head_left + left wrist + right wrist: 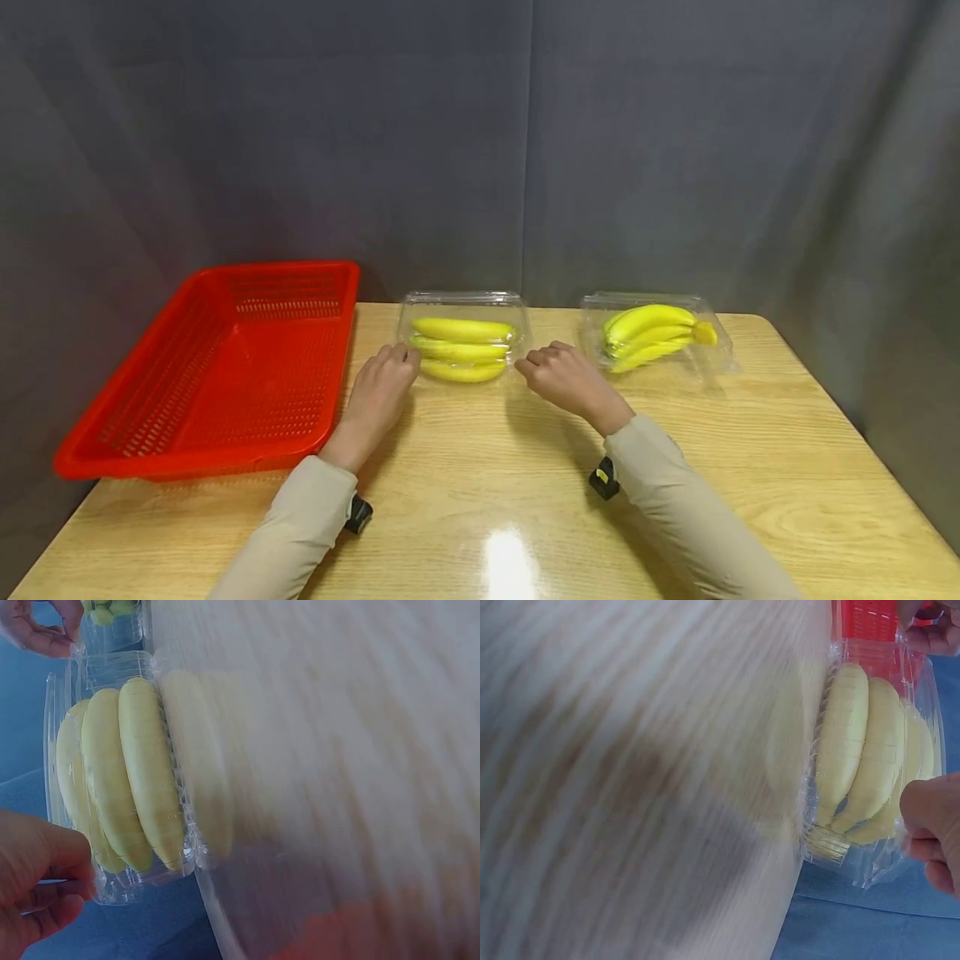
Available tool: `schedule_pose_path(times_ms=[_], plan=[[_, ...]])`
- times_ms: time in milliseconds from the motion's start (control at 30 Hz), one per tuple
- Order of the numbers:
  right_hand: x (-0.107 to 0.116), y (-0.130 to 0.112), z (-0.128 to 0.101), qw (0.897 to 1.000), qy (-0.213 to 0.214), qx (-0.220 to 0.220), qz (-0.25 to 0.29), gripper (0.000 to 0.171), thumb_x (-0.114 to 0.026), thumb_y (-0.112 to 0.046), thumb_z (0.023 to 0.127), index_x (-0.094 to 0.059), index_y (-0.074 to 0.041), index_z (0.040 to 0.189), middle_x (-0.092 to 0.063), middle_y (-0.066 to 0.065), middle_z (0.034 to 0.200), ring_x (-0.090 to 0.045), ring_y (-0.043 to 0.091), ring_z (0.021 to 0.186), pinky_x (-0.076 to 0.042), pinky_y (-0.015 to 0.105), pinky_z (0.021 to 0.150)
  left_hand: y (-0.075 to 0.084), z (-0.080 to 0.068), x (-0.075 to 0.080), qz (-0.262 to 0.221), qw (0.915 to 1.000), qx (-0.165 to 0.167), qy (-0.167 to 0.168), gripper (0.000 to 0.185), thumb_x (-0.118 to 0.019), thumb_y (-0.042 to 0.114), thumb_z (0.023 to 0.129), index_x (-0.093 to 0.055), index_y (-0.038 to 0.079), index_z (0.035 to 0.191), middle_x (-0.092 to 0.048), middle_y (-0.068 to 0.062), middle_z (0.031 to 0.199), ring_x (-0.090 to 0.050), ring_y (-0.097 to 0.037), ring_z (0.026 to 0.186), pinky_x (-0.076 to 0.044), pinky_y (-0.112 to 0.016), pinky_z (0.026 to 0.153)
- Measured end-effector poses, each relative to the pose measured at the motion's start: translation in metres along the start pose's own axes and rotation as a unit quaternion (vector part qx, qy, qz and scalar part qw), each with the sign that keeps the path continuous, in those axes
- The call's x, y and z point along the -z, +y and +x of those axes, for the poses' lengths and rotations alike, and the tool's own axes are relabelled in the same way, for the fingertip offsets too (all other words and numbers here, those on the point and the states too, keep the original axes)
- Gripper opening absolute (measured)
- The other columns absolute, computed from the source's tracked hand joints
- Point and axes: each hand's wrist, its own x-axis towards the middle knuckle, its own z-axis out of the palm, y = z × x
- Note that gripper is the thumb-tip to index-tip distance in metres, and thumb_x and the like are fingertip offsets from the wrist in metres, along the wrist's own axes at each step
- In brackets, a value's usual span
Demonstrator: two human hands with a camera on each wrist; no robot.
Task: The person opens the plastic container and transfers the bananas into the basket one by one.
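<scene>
A clear plastic clamshell box (465, 297) with yellow bananas (462, 350) inside stands near the back of the table, between the two hands. My left hand (381, 385) pinches the box's left edge with curled fingers. On the opposite side, my right hand (566, 382) pinches the right edge near the front corner. The left wrist view shows the left thumb and fingers (71, 859) at the lid's corner, with the bananas (112, 772) side by side under the plastic. In the right wrist view the right hand (934, 825) is at the other end, by the banana stems.
A large red plastic basket (341, 358) sits on the left of the table, close beside the left forearm. To the right, a second clear box (592, 302) holds another bunch of bananas (652, 333). A grey curtain (480, 150) hangs right behind the wooden table (465, 475).
</scene>
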Motion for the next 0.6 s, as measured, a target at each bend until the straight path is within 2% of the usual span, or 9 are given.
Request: schedule_pose_path(times_ms=[233, 467, 600], plan=[[0.0005, 0.0018, 0.0012, 1.000, -0.012, 0.009, -0.004, 0.021, -0.068, 0.006, 0.079, -0.055, -0.008, 0.072, -0.061, 0.002, 0.066, -0.058, 0.017, 0.055, -0.048, 0.028, 0.056, -0.0006, 0.0014, 0.0008, 0.014, 0.9999, -0.007, -0.005, 0.018, -0.064, -0.018, 0.075, -0.061, -0.004, 0.086, -0.060, -0.017, 0.081, -0.057, -0.031, 0.070, -0.050, -0.037, 0.057], [-0.0012, 0.0029, 0.0013, 1.000, -0.013, 0.008, 0.000, 0.011, -0.067, 0.004, 0.082, -0.064, -0.006, 0.084, -0.063, 0.002, 0.071, -0.060, 0.017, 0.059, -0.049, 0.029, 0.059, -0.0008, 0.0004, -0.0010, 0.016, 0.9999, -0.004, 0.001, 0.019, -0.066, -0.017, 0.075, -0.061, -0.003, 0.087, -0.060, -0.016, 0.082, -0.057, -0.031, 0.070, -0.050, -0.037, 0.056], [-0.0009, 0.0037, 0.0016, 1.000, -0.011, 0.006, 0.002, 0.011, -0.067, 0.004, 0.082, -0.064, -0.006, 0.085, -0.064, 0.003, 0.073, -0.061, 0.018, 0.060, -0.050, 0.029, 0.060, -0.0005, 0.0006, -0.0010, 0.023, 0.9997, -0.005, 0.001, 0.020, -0.067, -0.016, 0.075, -0.062, -0.003, 0.088, -0.062, -0.017, 0.084, -0.057, -0.031, 0.069, -0.050, -0.037, 0.055]])
